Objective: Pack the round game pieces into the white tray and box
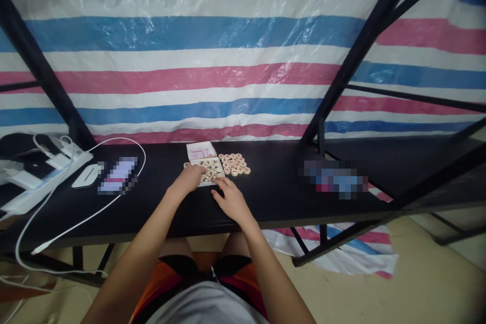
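A small flat box (211, 168) full of round wooden game discs lies on the black table (273, 187). Its lid (201, 150) rests just behind it. A cluster of loose discs with red markings (234, 164) lies to the right of the box. My left hand (189, 178) rests on the box's left part, fingers curled over the discs; what they grip is hidden. My right hand (230, 200) lies flat on the table just in front of the box, fingers stretched toward it.
At the left lie a blurred phone (117, 175), a white mouse-like device (86, 175), a white cable (114, 147) and chargers (56, 158). A blurred object (336, 178) sits at the right. Black frame bars (360, 50) slant in front of a striped tarp (190, 61).
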